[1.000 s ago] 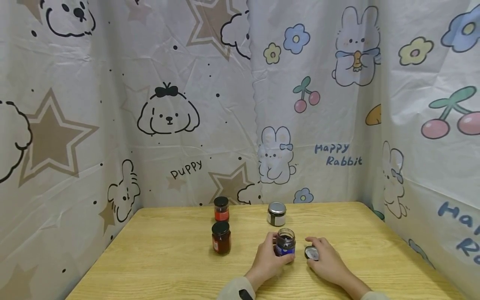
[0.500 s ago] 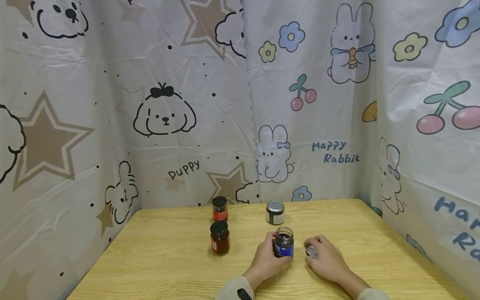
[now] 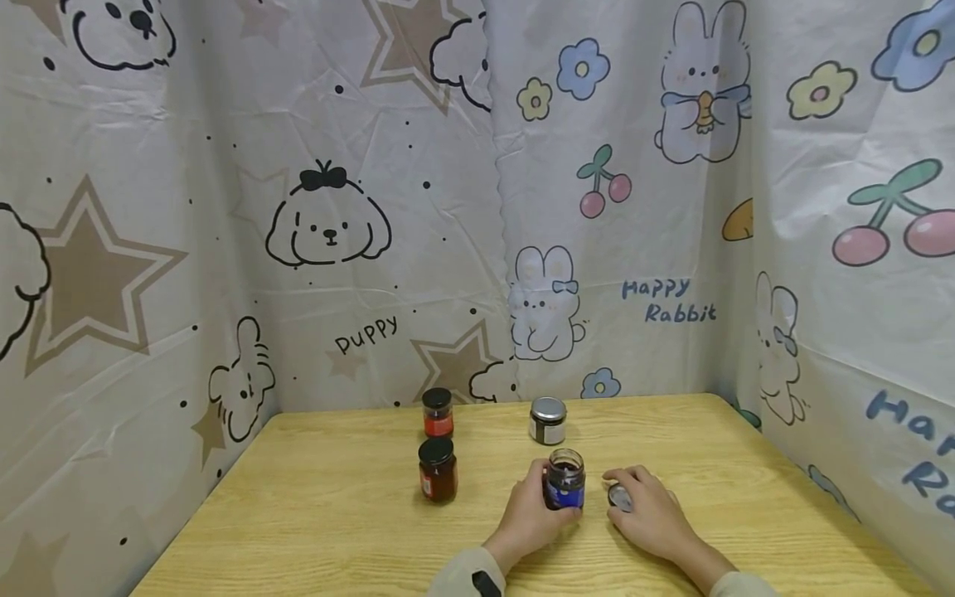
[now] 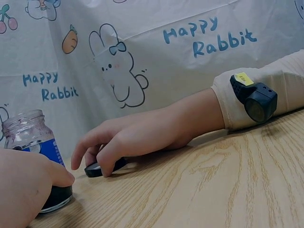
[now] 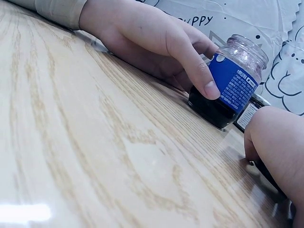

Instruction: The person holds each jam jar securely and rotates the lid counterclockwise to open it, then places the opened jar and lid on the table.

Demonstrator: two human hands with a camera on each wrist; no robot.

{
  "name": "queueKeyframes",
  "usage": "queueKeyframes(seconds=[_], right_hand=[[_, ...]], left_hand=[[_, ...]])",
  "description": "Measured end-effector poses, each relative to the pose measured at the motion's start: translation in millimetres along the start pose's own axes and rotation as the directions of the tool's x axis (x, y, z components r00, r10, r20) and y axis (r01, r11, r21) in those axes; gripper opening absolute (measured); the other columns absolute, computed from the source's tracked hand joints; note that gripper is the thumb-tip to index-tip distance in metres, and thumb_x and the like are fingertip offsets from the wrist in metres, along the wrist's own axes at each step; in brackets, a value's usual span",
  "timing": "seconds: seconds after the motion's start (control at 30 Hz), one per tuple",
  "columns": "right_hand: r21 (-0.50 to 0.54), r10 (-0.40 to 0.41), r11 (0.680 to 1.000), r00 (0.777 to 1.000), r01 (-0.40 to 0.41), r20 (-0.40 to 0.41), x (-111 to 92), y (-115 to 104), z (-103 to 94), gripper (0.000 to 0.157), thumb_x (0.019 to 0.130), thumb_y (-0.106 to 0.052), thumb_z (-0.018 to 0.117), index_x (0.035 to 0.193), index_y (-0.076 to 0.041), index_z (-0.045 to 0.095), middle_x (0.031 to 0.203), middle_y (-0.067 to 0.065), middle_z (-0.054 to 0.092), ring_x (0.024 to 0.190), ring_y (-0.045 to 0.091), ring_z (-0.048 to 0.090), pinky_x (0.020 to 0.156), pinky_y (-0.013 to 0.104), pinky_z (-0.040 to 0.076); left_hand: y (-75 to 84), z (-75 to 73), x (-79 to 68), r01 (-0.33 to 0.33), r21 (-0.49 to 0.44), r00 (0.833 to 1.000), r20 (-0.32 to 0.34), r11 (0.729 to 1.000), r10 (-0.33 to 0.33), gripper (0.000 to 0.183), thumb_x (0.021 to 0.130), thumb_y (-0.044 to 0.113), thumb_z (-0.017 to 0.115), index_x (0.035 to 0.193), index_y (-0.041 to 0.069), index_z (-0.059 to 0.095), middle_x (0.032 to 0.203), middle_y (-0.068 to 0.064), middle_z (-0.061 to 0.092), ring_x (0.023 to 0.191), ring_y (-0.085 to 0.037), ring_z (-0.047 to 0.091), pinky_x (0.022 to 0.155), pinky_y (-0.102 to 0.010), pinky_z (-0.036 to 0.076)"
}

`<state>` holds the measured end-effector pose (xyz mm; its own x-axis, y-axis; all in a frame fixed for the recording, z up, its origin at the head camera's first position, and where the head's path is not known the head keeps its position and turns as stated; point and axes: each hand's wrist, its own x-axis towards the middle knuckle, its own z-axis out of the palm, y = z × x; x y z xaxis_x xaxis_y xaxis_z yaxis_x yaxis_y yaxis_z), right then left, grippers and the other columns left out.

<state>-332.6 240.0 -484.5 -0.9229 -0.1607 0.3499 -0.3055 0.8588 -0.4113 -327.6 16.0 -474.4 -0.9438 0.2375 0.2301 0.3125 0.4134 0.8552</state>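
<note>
Little has shifted: well in from the far edge of the table [image 3: 336, 539], our left hand [image 3: 531, 512] grips the jar [image 3: 568, 489] and our right hand [image 3: 654, 516] curls round the lid [image 3: 621, 497], leaving the jar uncapped.

Blue-labelled glass jar [image 3: 565, 484] upright, uncapped; dark-rimmed round lid [image 3: 620, 497] lying nearby.

The wood-grained table [image 3: 358, 547] is carrying a red-labelled jar [image 3: 438, 424], a dark-red jar [image 3: 440, 478], a silver-lidded jar [image 3: 548, 423], an open blue-labelled jar [image 3: 569, 491] and a loose lid [image 3: 620, 497].
</note>
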Motion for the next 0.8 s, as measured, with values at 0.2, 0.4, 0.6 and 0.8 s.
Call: queueKeyframes(seconds=[0.2, 0.4, 0.6, 0.8], right_hand=[[-0.004, 0.010, 1.000, 1.000, -0.010, 0.002, 0.4, 0.9, 0.9, 0.044, 0.083, -0.018, 0.075, 0.127, -0.019, 0.069, 0.119, 0.006, 0.060, 0.106, 0.032, 0.062, 0.085, 0.064, 0.045], [0.005, -0.001, 1.000, 1.000, 0.001, -0.005, -0.3, 1.1, 0.6, 0.044, 0.082, -0.017, 0.076, 0.126, -0.019, 0.069, 0.122, 0.008, 0.061, 0.109, 0.034, 0.062, 0.086, 0.067, 0.044], [0.013, -0.009, 1.000, 1.000, 0.009, -0.028, -1.4, 1.8, 1.1, 0.046, 0.082, -0.015, 0.076, 0.127, -0.017, 0.068, 0.124, 0.008, 0.060, 0.112, 0.035, 0.062, 0.089, 0.066, 0.045], [0.022, -0.019, 1.000, 0.999, 0.019, -0.037, -1.7, 1.3, 0.3, 0.048, 0.081, -0.013, 0.076, 0.128, -0.017, 0.068, 0.126, 0.008, 0.060, 0.112, 0.034, 0.062, 0.089, 0.065, 0.046]], left_hand=[[0.8, -0.5, 0.0, 0.010, -0.006, 1.000, 0.003, 1.000, -0.010, 0.071, 0.082, 0.021, 0.091, 0.140, 0.015, 0.050, 0.125, -0.007, 0.065, 0.117, -0.029, 0.060, 0.100, -0.056, 0.048], [0.3, -0.7, 0.2, 0.026, -0.013, 1.000, 0.008, 1.000, -0.026, 0.069, 0.082, 0.022, 0.090, 0.138, 0.017, 0.051, 0.125, -0.005, 0.065, 0.117, -0.028, 0.059, 0.100, -0.056, 0.048], [-1.3, -0.8, 1.2, 0.031, -0.029, 0.999, 0.009, 0.999, -0.031, 0.066, 0.083, 0.022, 0.090, 0.137, 0.019, 0.053, 0.126, -0.004, 0.065, 0.119, -0.029, 0.059, 0.101, -0.057, 0.047], [-0.6, -1.2, 1.0, 0.025, -0.039, 1.000, 0.008, 0.999, -0.025, 0.066, 0.083, 0.021, 0.090, 0.138, 0.020, 0.053, 0.128, -0.005, 0.065, 0.120, -0.031, 0.059, 0.101, -0.058, 0.047]])
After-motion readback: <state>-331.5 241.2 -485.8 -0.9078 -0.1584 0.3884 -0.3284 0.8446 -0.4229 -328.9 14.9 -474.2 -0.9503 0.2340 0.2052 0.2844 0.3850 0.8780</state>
